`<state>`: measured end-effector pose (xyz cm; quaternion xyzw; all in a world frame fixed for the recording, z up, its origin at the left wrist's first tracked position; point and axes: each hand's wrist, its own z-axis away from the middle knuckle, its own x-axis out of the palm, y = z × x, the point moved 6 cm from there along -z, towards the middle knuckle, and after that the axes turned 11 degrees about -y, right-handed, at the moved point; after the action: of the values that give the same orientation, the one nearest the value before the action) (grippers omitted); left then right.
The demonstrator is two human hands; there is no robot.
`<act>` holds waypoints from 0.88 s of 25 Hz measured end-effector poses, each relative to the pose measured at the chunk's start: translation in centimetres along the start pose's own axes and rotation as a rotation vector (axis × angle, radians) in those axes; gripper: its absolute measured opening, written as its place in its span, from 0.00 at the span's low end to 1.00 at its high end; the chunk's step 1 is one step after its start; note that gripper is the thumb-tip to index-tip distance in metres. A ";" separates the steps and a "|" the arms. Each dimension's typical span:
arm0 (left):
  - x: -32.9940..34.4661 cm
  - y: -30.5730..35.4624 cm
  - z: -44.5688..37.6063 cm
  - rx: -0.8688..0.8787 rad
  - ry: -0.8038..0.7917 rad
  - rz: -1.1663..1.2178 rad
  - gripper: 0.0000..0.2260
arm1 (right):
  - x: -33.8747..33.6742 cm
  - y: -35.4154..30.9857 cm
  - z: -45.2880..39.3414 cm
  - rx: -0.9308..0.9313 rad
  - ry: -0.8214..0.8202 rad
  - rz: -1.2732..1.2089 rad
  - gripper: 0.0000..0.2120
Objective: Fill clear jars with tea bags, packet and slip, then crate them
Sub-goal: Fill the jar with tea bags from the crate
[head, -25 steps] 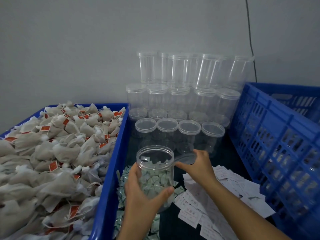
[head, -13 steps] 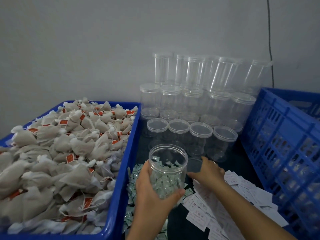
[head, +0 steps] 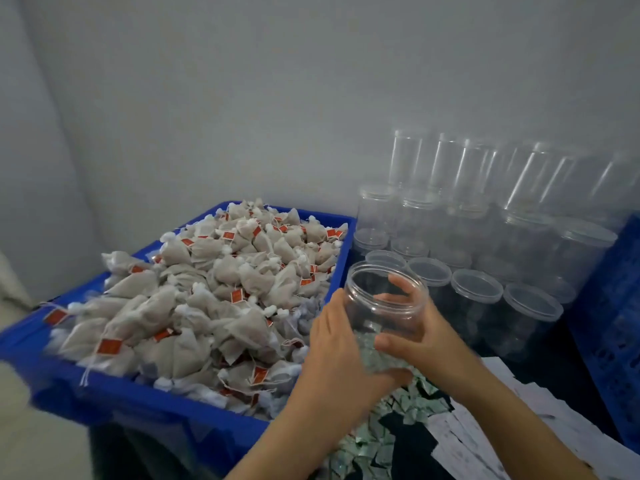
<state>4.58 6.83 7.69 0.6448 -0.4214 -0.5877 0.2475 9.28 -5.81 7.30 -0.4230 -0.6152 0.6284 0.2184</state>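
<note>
Filling step: open clear plastic jar (head: 384, 299) clasped in left hand (head: 341, 344) and right hand (head: 414, 329) grip. Next: tea bags (head: 194, 299) from blue bin (head: 145, 396), left of jar.

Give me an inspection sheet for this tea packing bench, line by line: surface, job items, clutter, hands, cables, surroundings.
Surface: dark tabletop, largely covered.
Job's things: open clear jar held tilted above the bench, nothing visible inside it; blue bin heaped with tea bags; green packets piled under the jar; white slips at the right; lidded empty jars stacked by the wall; blue crate at far right.
Clutter: nothing seen.
Grippers: left hand and right hand both hold the jar.
Cables: nothing seen.
Surroundings: plain grey wall.
</note>
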 end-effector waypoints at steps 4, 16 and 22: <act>-5.3 -2.1 -0.6 -0.062 -0.249 -0.261 0.35 | 1.7 2.2 -0.5 -0.002 0.067 -0.051 0.45; -6.3 -10.0 -10.4 -0.384 -0.079 -0.975 0.12 | 5.8 8.9 1.9 0.085 0.181 -0.159 0.45; -7.6 -10.3 -11.5 -0.330 -0.063 -0.786 0.05 | 5.9 10.4 2.9 0.063 0.231 -0.150 0.43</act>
<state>18.60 16.55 5.67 0.6899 -0.0512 -0.7163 0.0913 6.31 -4.39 -4.54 -0.4385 -0.5957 0.5765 0.3473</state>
